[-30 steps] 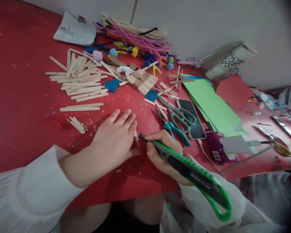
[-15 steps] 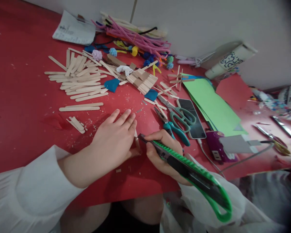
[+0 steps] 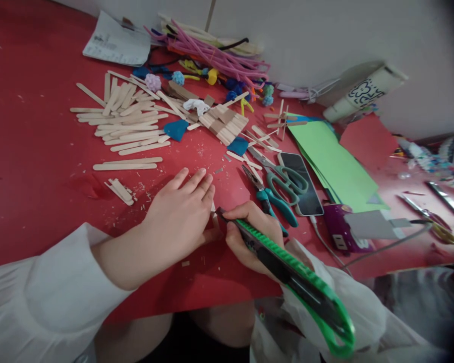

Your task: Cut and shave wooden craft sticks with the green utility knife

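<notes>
My left hand lies flat on the red table, fingers stretched forward. It presses on a craft stick; only a short piece shows past its edge, near the thumb, and the rest is hidden under the palm. My right hand is wrapped around a green and black utility knife. The knife's tip end points left and meets the visible part of the stick beside my left fingers. Its looped green end slants toward me. Small wood shavings lie around my left hand.
Loose craft sticks are piled at the back left. Pliers, green-handled scissors and a phone lie just right of my right hand. Green paper and a purple box with a cable are farther right. Pipe cleaners line the wall.
The looped end of the utility knife has swung slightly down and left, and my right hand has shifted a little. My left hand stays flat in place.
</notes>
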`<action>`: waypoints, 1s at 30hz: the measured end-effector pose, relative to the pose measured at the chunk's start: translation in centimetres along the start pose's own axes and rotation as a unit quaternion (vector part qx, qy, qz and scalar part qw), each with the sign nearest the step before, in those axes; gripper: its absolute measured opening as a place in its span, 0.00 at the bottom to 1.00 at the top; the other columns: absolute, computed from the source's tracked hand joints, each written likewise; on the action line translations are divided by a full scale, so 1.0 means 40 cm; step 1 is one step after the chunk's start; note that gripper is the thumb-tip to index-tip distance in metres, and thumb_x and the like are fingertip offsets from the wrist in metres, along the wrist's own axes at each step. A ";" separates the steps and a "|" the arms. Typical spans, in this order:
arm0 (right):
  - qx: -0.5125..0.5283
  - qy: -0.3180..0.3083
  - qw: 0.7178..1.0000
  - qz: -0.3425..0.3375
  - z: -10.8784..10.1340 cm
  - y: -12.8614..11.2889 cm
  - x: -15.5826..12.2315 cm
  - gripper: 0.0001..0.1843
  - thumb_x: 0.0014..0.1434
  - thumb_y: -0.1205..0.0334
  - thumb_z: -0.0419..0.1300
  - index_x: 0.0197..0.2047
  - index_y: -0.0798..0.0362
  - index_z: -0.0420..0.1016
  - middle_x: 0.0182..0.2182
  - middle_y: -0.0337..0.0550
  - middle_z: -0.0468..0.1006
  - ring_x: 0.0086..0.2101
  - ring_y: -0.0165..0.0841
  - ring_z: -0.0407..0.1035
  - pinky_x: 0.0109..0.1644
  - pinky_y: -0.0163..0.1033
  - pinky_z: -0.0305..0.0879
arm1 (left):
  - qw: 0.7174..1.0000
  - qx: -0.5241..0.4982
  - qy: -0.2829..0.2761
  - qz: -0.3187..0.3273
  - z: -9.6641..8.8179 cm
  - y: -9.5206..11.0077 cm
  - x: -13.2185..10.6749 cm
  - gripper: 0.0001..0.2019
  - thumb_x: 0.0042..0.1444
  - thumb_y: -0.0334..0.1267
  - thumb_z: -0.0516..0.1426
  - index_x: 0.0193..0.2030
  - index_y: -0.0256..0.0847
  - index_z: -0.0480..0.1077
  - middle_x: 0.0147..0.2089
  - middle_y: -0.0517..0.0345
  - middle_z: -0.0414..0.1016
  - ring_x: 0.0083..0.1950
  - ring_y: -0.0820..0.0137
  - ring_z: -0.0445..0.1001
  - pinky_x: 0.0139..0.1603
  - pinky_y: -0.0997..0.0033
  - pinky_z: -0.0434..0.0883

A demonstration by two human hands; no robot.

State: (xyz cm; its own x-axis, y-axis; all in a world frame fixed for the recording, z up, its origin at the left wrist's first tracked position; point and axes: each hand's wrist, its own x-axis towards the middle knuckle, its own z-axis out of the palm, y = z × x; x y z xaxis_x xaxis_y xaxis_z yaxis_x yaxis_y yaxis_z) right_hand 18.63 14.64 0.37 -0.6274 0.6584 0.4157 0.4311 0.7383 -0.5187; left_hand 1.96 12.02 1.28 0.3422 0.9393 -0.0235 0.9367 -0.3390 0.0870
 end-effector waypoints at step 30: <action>-0.018 -0.011 1.000 -0.008 -0.034 -0.009 -0.014 0.09 0.52 0.71 0.53 0.37 0.51 0.63 0.23 0.37 0.72 0.19 0.27 0.67 0.22 0.32 0.64 | 0.999 0.043 0.028 0.016 0.008 0.004 0.002 0.29 0.58 0.48 0.51 0.59 0.24 0.62 0.63 0.37 0.58 0.66 0.55 0.56 0.65 0.50 0.53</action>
State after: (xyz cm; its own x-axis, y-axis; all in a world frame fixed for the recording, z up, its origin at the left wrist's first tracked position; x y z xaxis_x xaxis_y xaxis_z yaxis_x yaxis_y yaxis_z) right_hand 19.70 14.20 1.34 -0.6477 0.6440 0.4071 0.4443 0.7534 -0.4848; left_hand 2.14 12.01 0.97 0.3694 0.9286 0.0348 0.9292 -0.3697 0.0013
